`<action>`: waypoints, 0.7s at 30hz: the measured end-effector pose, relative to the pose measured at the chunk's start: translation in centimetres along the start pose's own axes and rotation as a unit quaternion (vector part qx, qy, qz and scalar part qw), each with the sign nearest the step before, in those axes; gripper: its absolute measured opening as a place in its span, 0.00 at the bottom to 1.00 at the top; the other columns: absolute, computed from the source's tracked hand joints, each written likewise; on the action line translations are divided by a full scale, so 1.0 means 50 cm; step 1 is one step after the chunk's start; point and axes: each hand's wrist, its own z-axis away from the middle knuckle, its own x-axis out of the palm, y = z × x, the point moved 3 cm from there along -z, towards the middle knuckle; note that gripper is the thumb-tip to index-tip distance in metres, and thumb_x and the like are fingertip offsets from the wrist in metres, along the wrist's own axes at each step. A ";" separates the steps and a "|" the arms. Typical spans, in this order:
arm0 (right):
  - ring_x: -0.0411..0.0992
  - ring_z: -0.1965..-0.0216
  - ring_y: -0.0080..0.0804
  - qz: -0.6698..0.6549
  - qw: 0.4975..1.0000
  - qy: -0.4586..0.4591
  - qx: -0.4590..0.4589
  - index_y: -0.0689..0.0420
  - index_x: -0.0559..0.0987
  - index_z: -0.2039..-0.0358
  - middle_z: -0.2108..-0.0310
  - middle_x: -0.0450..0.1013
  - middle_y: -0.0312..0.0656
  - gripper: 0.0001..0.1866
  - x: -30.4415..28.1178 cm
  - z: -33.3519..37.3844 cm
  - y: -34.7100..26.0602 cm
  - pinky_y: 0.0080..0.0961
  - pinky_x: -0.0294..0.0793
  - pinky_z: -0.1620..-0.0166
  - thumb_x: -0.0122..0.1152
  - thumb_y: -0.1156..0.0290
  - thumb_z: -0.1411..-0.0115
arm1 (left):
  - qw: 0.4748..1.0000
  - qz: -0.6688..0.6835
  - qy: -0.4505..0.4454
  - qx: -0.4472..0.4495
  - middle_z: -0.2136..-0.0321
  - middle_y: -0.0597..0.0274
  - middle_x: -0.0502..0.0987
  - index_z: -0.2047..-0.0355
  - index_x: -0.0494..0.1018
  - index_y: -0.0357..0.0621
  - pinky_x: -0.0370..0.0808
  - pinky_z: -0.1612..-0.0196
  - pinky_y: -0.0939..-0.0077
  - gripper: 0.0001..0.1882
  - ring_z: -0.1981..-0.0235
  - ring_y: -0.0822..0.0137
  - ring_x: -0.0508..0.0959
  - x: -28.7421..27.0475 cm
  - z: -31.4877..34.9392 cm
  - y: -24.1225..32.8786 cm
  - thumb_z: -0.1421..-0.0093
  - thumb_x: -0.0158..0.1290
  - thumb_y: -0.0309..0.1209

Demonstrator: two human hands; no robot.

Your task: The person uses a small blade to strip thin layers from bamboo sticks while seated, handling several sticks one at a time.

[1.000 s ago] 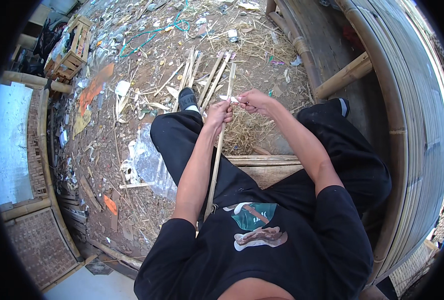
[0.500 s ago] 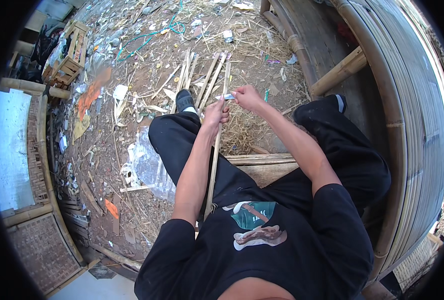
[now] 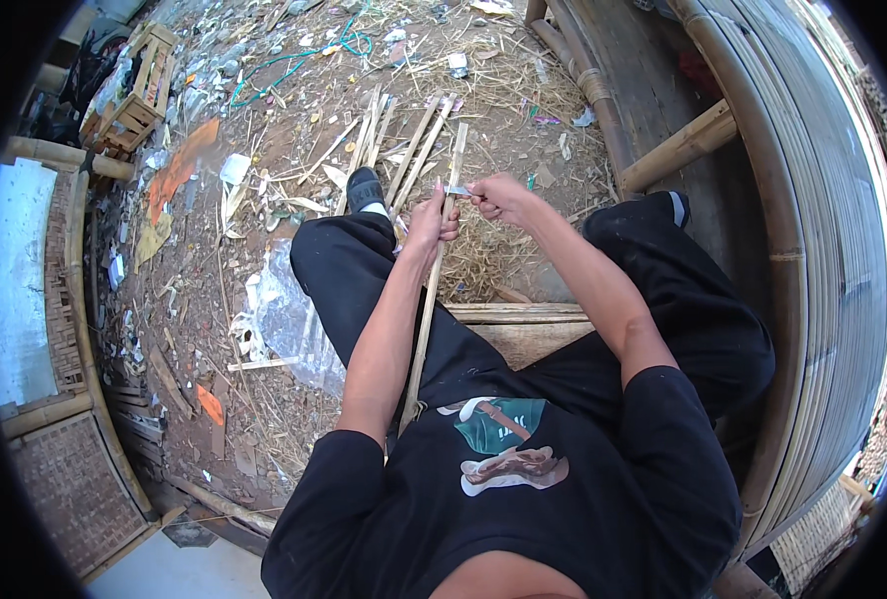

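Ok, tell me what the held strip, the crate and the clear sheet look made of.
Strip: bamboo or wood, seemingly unvarnished, by its pale, matt face. Crate: probably bare wood, going by its tan slats. Sheet: likely thin plastic; it is glossy, see-through and crumpled.

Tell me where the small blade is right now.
In the head view, the small blade is above the picture's middle, held in the right hand and reaching left to the long pale strip that the left hand grips.
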 end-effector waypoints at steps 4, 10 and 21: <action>0.55 0.87 0.18 -0.005 0.999 0.038 0.007 0.67 0.73 0.72 0.82 0.64 0.34 0.08 0.002 -0.010 0.001 0.20 0.49 0.86 0.48 0.79 0.38 | 0.999 -0.039 0.015 -0.003 0.82 0.67 0.65 0.62 0.71 0.40 0.50 0.87 0.87 0.19 0.89 0.82 0.56 -0.008 -0.014 -0.012 0.34 0.46 0.45; 0.68 0.83 0.25 0.143 0.976 0.127 -0.105 0.65 0.79 0.75 0.83 0.72 0.40 0.10 0.004 -0.015 0.003 0.25 0.64 0.82 0.53 0.75 0.40 | 0.998 -0.055 0.033 -0.005 0.82 0.69 0.65 0.60 0.73 0.41 0.51 0.87 0.87 0.18 0.89 0.82 0.56 -0.013 -0.024 -0.019 0.34 0.47 0.45; 0.67 0.86 0.21 0.228 0.960 0.077 -0.144 0.64 0.77 0.80 0.84 0.72 0.40 0.16 0.023 -0.017 0.000 0.25 0.61 0.84 0.54 0.69 0.38 | 0.999 -0.040 0.006 0.002 0.81 0.68 0.65 0.70 0.65 0.40 0.53 0.88 0.86 0.27 0.89 0.81 0.56 -0.009 -0.014 0.000 0.34 0.40 0.55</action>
